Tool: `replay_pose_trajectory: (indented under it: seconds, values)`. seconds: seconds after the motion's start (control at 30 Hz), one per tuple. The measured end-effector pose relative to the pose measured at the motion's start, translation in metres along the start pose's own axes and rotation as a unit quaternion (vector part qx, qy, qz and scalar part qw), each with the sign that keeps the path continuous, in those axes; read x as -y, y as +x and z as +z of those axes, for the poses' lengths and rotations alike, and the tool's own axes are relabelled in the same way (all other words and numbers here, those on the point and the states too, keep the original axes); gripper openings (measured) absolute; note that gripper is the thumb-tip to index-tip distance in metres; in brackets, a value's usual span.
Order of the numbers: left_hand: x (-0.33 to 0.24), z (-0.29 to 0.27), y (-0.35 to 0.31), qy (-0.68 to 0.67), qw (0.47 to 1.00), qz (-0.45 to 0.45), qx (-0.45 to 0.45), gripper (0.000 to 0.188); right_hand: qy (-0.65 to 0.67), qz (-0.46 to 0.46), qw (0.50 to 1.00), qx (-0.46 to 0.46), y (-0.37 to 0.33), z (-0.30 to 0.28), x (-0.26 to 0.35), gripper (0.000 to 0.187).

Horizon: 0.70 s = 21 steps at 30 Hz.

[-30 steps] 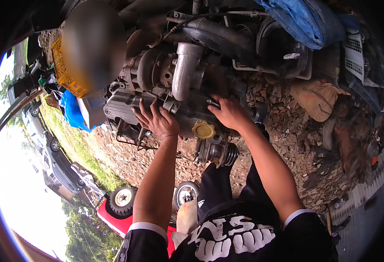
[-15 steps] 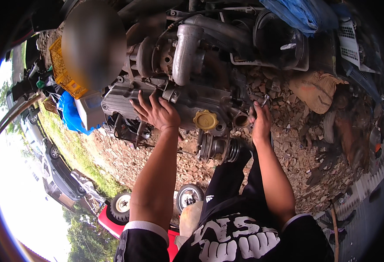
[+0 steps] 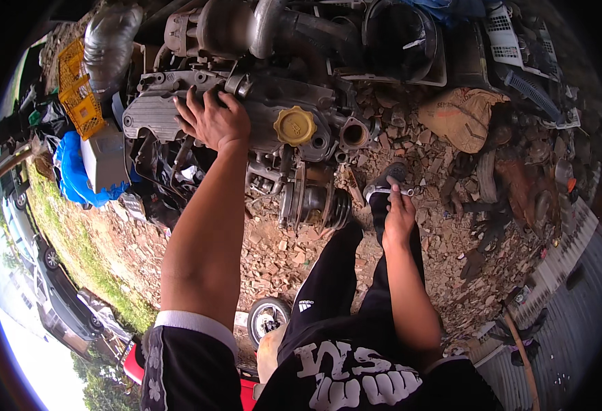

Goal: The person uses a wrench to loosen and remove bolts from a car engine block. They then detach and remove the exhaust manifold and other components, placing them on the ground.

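Observation:
My left hand (image 3: 213, 120) lies with spread fingers on the grey ribbed cover of an engine (image 3: 263, 106), beside a short metal pipe fitting (image 3: 238, 85). To the right of that hand, a yellow oil filler cap (image 3: 295, 126) sits on the cover. Past the cap, a round metal port (image 3: 353, 133) faces up. My right hand (image 3: 398, 222) is closed around a small silver wrench (image 3: 383, 189), held above my shoe and apart from the engine. Its fingers partly hide the wrench's middle. Below the engine's near side hangs a ribbed pulley (image 3: 314, 204).
Broken stone and rubble (image 3: 424, 157) cover the ground. A brown paper sack (image 3: 462, 120) lies to the right, near rusty parts (image 3: 523, 181). Yellow crates (image 3: 81, 106) and a blue plastic bag (image 3: 73, 171) are at the left. Corrugated sheet metal (image 3: 575, 294) edges the lower right.
My right hand has drawn back from beside the engine port toward my body, with the wrench in it. My left hand stays on the cover. The whole view has shifted.

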<state>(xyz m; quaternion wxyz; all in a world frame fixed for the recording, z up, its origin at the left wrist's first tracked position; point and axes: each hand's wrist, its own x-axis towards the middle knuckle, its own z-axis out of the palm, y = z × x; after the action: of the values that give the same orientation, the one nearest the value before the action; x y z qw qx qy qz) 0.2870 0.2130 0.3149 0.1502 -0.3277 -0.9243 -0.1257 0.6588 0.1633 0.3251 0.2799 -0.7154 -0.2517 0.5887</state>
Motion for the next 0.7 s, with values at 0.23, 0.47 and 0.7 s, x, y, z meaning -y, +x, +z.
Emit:
replay_pose_trajectory:
  seconds: [0.23,0.47,0.7]
  values:
    - [0.007,0.008,-0.003,0.018,1.0,0.003,-0.014,0.028,0.226,0.144,0.963,-0.038,-0.013,-0.032,-0.02,0.025]
    - [0.01,0.012,-0.003,0.036,0.999,0.004,-0.013,0.033,0.397,0.22,0.891,0.036,0.001,-0.057,-0.034,0.026]
    - [0.008,0.01,-0.001,0.038,0.999,0.002,-0.001,0.035,0.341,0.198,0.893,0.218,-0.002,-0.049,-0.03,0.037]
